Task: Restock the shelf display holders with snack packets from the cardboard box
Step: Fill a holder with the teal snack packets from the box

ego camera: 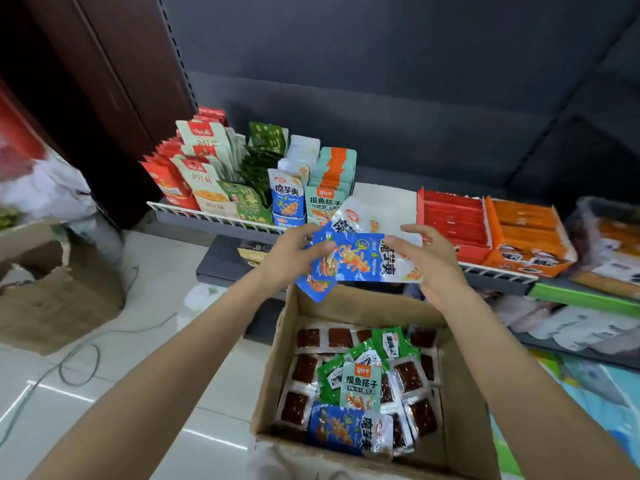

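Above the cardboard box, both hands hold a small bunch of blue snack packets. The left hand pinches the bunch at its left end, thumb on top. The right hand has its fingers bent around the right end. The packets are fanned out, some tipped and poking down, so they are not lined up yet.

Just behind them is the shelf, where a blue holder already shows the same kind of packet standing up. More packets lie in the box: dark brown ones, green ones and one more blue one.

These packets look light, thin and bendy, with shiny skins that may slip over each other. I think it is best to squeeze the bunch by its flat sides, tap the edges even, and then slide it into the blue holder.
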